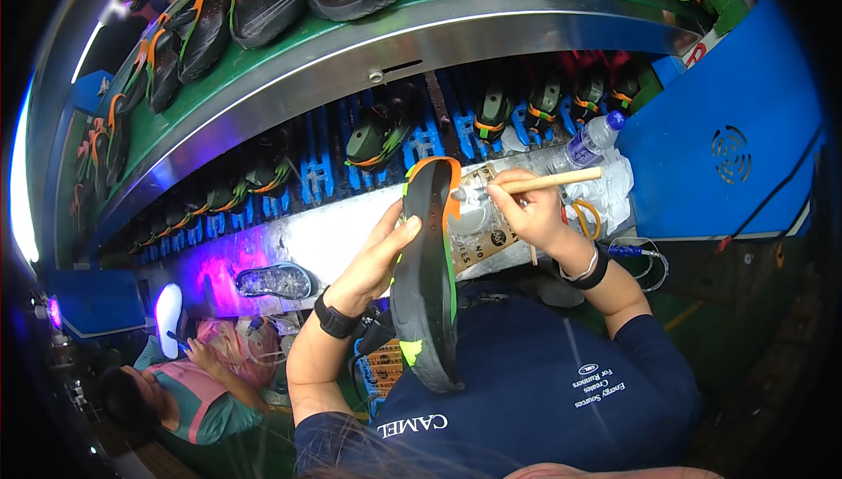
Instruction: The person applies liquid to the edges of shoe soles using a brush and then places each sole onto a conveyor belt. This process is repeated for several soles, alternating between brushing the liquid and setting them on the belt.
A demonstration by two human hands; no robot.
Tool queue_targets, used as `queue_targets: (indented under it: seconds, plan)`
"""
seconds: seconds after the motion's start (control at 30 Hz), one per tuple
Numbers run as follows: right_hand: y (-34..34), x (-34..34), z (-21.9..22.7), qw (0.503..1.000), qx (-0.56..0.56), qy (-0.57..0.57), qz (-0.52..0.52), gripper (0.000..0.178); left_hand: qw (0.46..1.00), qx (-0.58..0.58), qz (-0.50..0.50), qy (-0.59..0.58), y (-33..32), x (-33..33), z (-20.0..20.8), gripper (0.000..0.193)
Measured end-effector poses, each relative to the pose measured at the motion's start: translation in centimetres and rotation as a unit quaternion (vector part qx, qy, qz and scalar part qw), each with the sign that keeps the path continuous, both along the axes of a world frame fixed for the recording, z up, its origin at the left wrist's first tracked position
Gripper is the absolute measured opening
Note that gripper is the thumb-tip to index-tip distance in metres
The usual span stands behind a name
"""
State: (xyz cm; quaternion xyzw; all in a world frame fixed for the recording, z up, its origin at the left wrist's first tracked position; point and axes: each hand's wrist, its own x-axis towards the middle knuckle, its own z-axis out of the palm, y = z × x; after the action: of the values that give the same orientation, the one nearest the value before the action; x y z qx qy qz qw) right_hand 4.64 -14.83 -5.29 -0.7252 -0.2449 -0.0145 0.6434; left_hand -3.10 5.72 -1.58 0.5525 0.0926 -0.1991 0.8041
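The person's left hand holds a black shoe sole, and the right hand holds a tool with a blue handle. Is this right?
Not quite: the head view shows that the tool has a pale yellow handle, not a blue one. The right hand does hold it, and the left hand holds the black shoe sole.

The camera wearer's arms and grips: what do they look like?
They're a person's: the left grip and right grip are ungloved hands. Short navy sleeves leave the forearms bare. A black, watch-like band circles the left wrist; another black band circles the right.
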Motion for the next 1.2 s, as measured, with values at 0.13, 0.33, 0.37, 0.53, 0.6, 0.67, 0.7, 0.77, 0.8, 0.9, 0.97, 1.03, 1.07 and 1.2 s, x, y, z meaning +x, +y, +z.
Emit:
queue_targets:
  seconds: [0.13, 0.33, 0.37, 0.53, 0.6, 0.67, 0.7, 0.77, 0.8, 0.9, 0.97, 1.03, 1.07, 1.2]
  plan:
    - [-0.6, -0.6, -0.4, 0.997, 0.005, 0.061, 0.043, 0.006, 1.000, 0.018, -0.003, 0.006, -0.1, 0.1, 0.2, 0.066]
    - [-0.2, 0.9, 0.1, 0.999, 0.003, -0.044, 0.018, 0.011, 1.000, 0.006, -0.017, 0.002, 0.0, 0.4, 0.0, 0.066]
    - [-0.2, 0.9, 0.0, 0.999, 0.003, -0.044, 0.018, 0.011, 1.000, 0.006, -0.017, 0.002, 0.0, 0.3, 0.0, 0.066]
    - [-0.7, 0.1, -0.4, 0.993, -0.014, 0.095, 0.069, 0.010, 1.000, 0.017, -0.019, -0.012, 0.0, 0.4, -0.1, 0.070]
    - [-0.8, -0.3, -0.3, 0.991, -0.005, 0.108, 0.080, 0.010, 0.999, 0.024, -0.022, -0.014, 0.1, 0.6, 0.0, 0.070]
    - [-0.5, -0.8, -0.3, 0.990, 0.033, 0.109, 0.079, 0.010, 0.999, 0.029, -0.028, -0.016, 0.2, 0.9, 0.1, 0.070]
    - [-0.5, -1.0, -0.3, 0.990, 0.032, 0.111, 0.080, 0.010, 0.999, 0.031, -0.029, -0.012, 0.2, 1.0, 0.2, 0.071]
    - [-0.5, -1.3, 0.3, 0.987, 0.017, 0.091, 0.129, 0.010, 0.999, 0.033, -0.029, -0.005, 0.3, 1.3, 0.4, 0.071]
    - [-0.4, -1.5, 0.8, 0.986, 0.019, 0.083, 0.141, 0.011, 0.999, 0.031, -0.026, -0.011, 0.3, 1.4, 0.6, 0.071]
    - [-0.7, -1.4, 1.7, 0.993, 0.017, 0.014, 0.117, 0.011, 0.999, 0.027, -0.027, -0.010, 0.4, 1.5, 0.7, 0.071]
    - [-0.8, -0.8, 2.0, 0.995, 0.006, -0.028, 0.096, 0.012, 0.999, 0.049, -0.016, -0.005, 0.1, 1.5, 0.9, 0.062]
    - [-0.6, 0.0, 1.9, 0.993, -0.005, -0.101, 0.063, 0.013, 0.998, 0.060, -0.029, -0.012, 0.0, 1.4, 1.1, 0.061]
    - [-0.5, 0.3, 2.0, 0.993, -0.014, -0.103, 0.063, 0.014, 0.997, 0.070, -0.040, -0.018, 0.0, 1.4, 1.2, 0.060]
    - [-0.4, 0.6, 1.5, 0.994, -0.018, -0.091, 0.059, 0.014, 0.998, 0.054, -0.030, -0.017, -0.6, 1.3, 1.7, 0.060]
